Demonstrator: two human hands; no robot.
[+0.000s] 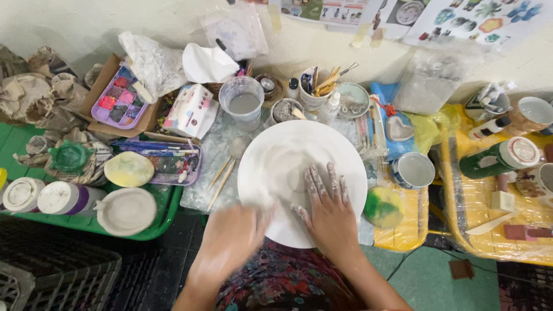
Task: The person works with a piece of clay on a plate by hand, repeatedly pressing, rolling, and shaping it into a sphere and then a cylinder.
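A large white unglazed plate [276, 155] lies in front of me on a plastic-covered table. My right hand [328, 204] rests flat on its lower right part, fingers spread and smeared with white clay. Blurred by motion, my left hand [233, 239] is at the plate's lower left rim; whether it holds anything cannot be told. Two wooden sticks [222, 178] lie just left of the plate.
Behind the plate stand a cup of cloudy water [243, 103], a jar of tools [315, 92] and small bowls. A green tray [164, 216] on the left carries paint palettes, lids and jars. Right: a striped cup [413, 170], a green-yellow sponge [383, 207], a yellow tray [461, 230] with mugs.
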